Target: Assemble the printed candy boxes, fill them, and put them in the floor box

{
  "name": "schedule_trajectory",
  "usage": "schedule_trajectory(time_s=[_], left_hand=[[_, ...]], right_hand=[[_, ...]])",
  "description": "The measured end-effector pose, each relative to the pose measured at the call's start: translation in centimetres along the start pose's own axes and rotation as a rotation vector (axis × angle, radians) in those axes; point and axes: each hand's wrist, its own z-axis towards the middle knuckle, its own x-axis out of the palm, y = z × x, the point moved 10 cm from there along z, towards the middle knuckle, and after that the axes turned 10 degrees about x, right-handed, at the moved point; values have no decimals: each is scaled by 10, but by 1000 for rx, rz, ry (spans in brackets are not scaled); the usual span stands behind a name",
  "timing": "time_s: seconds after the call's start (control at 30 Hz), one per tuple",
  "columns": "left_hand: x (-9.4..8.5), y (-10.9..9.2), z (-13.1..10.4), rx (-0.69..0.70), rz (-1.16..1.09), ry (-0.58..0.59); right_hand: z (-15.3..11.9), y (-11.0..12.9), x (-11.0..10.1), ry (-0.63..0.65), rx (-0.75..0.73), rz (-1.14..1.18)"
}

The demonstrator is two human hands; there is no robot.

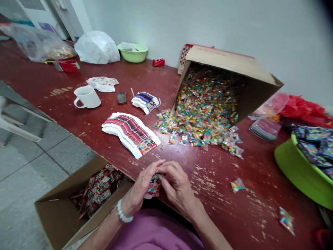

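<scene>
Both hands meet at the table's near edge around a small printed candy packet [154,184], colourful with a dark top. My left hand [142,187], with a beaded bracelet, is closed on its left side. The fingers of my right hand [177,180] pinch its upper edge; what else they may hold is hidden. Just beyond lies a fanned stack of printed packets [130,133] in red and black. Small clear candy sachets [203,128] spill from a tipped cardboard box [231,53] at the right.
Below the edge at left stands an open carton [54,215] of filled packets. A white mug [87,97], a purple packet stack [145,101] and a cloth [103,83] lie farther back. At right is a green basin [299,166]; two loose sachets [237,185] lie near it.
</scene>
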Motion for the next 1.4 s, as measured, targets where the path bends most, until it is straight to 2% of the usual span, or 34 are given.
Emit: schedule_trajectory(time_s=[0.07,0.17,0.2,0.27,0.3,0.4,0.5,0.63,0.8,0.83,0.9,0.97,1.0,1.23,1.4], left_hand=[[0,-1,0,-7,37,27],[-5,9,-1,-104,4,23],[-7,11,-1,-119,-23,13],[-13,11,1,-109,-64,-7],[-16,10,1,-95,-71,-14],[-26,8,2,-68,-40,-32],[-36,2,2,-27,7,-55],[-50,-13,3,48,-8,-123],[-56,-13,8,37,-98,-141],[-58,-14,10,45,-88,-150],[-63,-16,12,65,-56,-181],[-65,-16,12,70,-37,-205],[-64,-15,12,64,-39,-202],[-37,1,-1,-18,-53,2],[-2,13,-12,-121,36,279]], right_hand=[[3,-8,4,49,19,37],[22,-33,7,134,84,39],[33,-46,2,115,120,-5],[57,-72,-19,-67,193,-132],[68,-82,-24,-113,207,-159],[94,-104,-24,-172,231,-221],[102,-117,-20,-202,271,-231],[90,-124,-26,-222,350,-137],[39,-111,-32,-141,472,105],[27,-107,-29,-105,503,200],[3,-103,-18,-69,622,531],[-16,-101,-9,-102,716,738],[-21,-100,-7,-132,740,771],[-26,-96,-17,-281,695,706],[-23,-93,-19,-206,696,649]])
